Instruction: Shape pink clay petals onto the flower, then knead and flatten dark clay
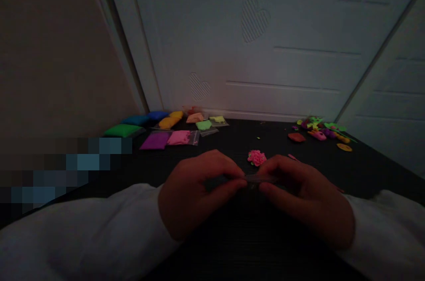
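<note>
Between my two hands is a thin, see-through, flat plastic piece (255, 178), dim and hard to make out; it may be a small bag. My left hand (202, 188) pinches its left end between thumb and fingers. Its right end is in the grip of my right hand (303, 197), also closed in a pinch. Just behind the right fingertips, a pink ruffled clay flower (256, 157) with bits of green sits on the dark table (245, 236). A slim pink tool (293, 157) shows partly behind my right hand.
Bags of coloured clay, among them a purple one (156, 140), a pink one (179, 137) and a green one (124, 130), lie at the back left. A pile of bright small pieces (318, 128), a red piece (296, 137) and a yellow piece (344, 147) lie right. A white panel (212, 42) rises behind.
</note>
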`<state>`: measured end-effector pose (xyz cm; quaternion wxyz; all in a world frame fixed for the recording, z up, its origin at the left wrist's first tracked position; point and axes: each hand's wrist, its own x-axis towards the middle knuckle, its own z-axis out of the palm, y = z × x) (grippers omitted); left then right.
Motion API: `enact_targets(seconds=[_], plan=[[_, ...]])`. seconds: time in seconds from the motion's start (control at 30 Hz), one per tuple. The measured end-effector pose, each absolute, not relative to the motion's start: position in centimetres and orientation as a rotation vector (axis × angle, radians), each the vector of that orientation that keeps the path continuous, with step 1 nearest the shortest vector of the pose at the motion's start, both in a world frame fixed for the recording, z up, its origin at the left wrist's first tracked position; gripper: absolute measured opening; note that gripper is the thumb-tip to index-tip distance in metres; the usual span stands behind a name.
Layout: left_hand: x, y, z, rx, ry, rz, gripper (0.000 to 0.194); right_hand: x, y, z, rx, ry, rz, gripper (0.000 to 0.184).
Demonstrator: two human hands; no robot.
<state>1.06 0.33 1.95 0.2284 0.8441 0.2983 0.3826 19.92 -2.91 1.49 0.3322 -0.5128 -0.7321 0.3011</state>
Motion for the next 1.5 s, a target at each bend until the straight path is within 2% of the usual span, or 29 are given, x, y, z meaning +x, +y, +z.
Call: enact_targets(seconds=[0.17, 0.77, 1.37, 1.5], plan=[[0.9, 0.3, 2.1, 2.341, 0.845, 1.096, 0.005, 20.4, -2.9, 1.5, -1.259, -1.864, 0.815, 0.010], [1.6, -0.4, 2.2, 2.430, 0.703, 0.985, 0.010, 18.9, -4.5, 1.6, -1.159, -2.080, 0.504, 0.006], [0.2, 1.9, 3.8, 2.681, 0.760, 0.878, 0.007, 20.0, -4.0, 2.0, -1.255, -1.977, 0.548, 0.009], [0.1, 2.4, 3.7, 2.664, 0.785, 0.877, 0.010, 20.5, -3.4, 1.9, -1.212, -1.934, 0.651, 0.011]])
